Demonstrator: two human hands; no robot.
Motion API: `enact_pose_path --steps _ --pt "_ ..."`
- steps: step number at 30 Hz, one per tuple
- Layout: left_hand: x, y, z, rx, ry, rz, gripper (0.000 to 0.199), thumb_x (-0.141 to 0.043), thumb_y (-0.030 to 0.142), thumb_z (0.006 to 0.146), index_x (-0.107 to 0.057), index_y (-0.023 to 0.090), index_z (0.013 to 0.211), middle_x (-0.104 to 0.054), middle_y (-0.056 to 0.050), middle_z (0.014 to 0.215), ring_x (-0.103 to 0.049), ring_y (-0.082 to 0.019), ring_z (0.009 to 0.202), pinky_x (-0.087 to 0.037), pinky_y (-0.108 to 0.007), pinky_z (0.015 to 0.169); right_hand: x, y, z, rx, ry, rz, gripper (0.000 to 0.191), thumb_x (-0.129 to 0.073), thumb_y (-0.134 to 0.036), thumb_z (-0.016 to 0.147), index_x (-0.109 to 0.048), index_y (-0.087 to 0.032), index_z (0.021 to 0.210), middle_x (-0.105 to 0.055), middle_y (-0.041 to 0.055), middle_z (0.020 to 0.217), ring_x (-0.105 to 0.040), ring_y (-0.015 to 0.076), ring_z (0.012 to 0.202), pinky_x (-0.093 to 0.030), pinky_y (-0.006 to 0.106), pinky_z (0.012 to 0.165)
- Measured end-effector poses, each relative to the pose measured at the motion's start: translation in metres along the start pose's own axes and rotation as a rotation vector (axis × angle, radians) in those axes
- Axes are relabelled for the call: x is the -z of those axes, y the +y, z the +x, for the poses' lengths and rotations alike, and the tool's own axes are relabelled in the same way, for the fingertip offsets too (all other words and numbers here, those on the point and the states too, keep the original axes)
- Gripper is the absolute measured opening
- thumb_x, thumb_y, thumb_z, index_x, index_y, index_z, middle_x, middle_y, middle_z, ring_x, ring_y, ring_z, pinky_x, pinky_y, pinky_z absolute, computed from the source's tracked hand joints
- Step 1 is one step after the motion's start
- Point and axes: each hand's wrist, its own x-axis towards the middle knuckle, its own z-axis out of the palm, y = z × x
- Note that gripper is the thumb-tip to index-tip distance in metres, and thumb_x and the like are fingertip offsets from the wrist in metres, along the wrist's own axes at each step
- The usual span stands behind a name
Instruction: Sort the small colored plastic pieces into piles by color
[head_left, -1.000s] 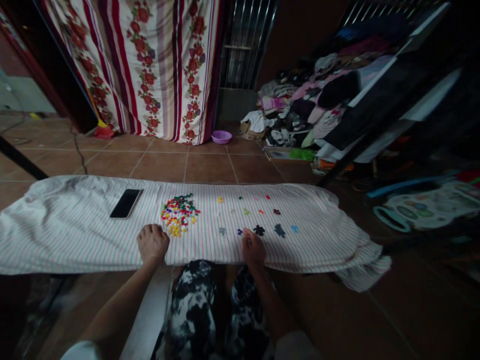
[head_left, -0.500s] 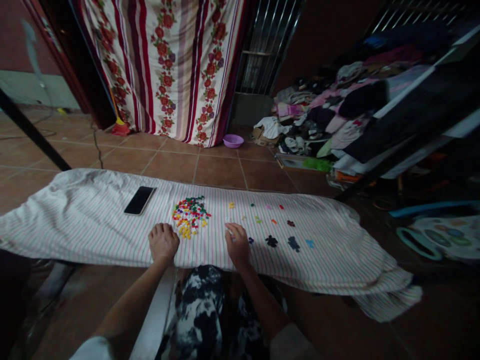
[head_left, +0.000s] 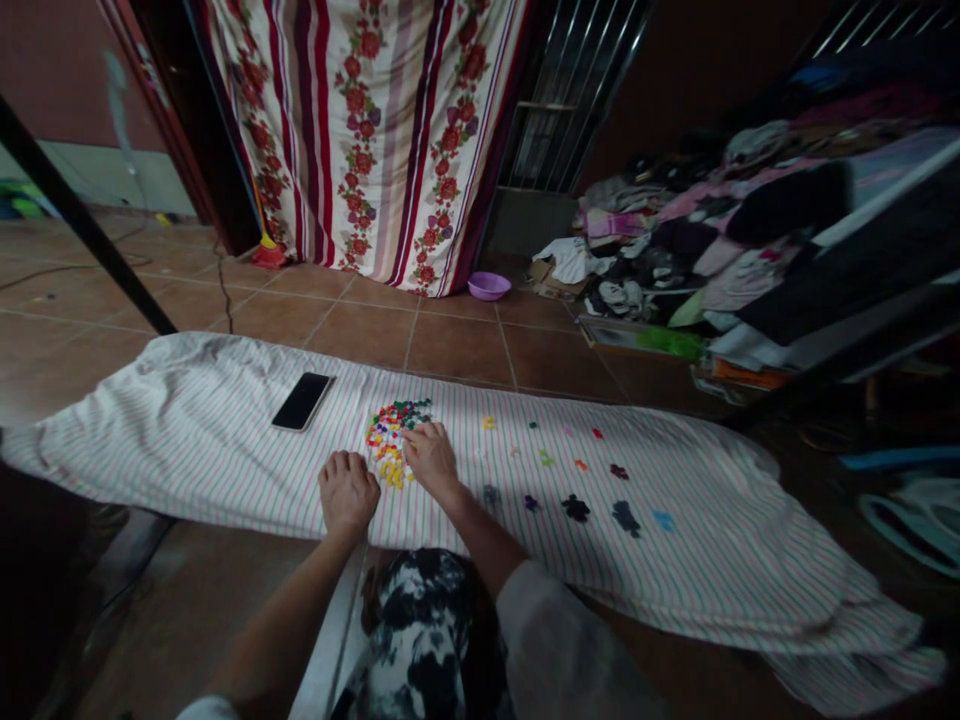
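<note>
Pieces (head_left: 390, 468) partly under bent right hand (head_left: 433, 458), near curled left hand (head_left: 349, 493) — holds unclear.

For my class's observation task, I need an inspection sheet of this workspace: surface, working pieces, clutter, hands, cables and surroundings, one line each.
Surface: striped cloth, wrinkled towards its left end, hanging down at the right.
Working pieces: a mixed-colour pile of small pieces; to its right, smaller groups set apart by colour, including a black group and a light blue group.
Clutter: phone, lying flat left of the pile.
Hands: left hand rests on the cloth, fingers curled; right hand is at the pile; whether it holds a piece cannot be told.
Cables: dark cable on the floor beyond the cloth.
Surroundings: floral curtain, purple basin, heaped clothes; dim light.
</note>
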Motion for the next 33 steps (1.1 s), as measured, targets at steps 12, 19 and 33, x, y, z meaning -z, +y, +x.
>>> enact_pose_path --steps 12,19,33 --pt "0.000 0.001 0.002 0.008 -0.003 -0.022 0.015 -0.045 0.021 0.084 -0.059 0.015 0.089 -0.056 -0.012 0.096 -0.048 -0.027 0.097 -0.034 -0.040 0.085 -0.023 -0.025 0.045 -0.023 -0.201 -0.155 0.027 -0.056 -0.021 0.088 -0.074 -0.026 0.107 -0.065 0.0085 0.106 -0.047 0.0240 0.104 -0.037 0.033 0.090" --pt "0.000 0.002 0.002 0.016 -0.012 -0.050 0.017 -0.045 0.020 0.083 -0.059 0.015 0.090 -0.056 -0.013 0.097 -0.048 -0.027 0.100 -0.034 -0.040 0.085 -0.035 -0.026 0.056 -0.034 -0.225 -0.202 0.024 -0.056 -0.021 0.089 -0.074 -0.025 0.105 -0.066 0.0090 0.104 -0.048 0.0237 0.103 -0.036 0.033 0.088" --pt "0.001 0.001 0.001 0.005 -0.001 -0.026 0.016 -0.044 0.022 0.084 -0.058 0.015 0.089 -0.056 -0.012 0.095 -0.049 -0.027 0.099 -0.034 -0.040 0.085 -0.023 -0.023 0.043 0.012 -0.106 -0.079 0.019 -0.054 -0.023 0.091 -0.072 -0.024 0.095 -0.069 0.0044 0.096 -0.053 0.0199 0.096 -0.040 0.029 0.086"
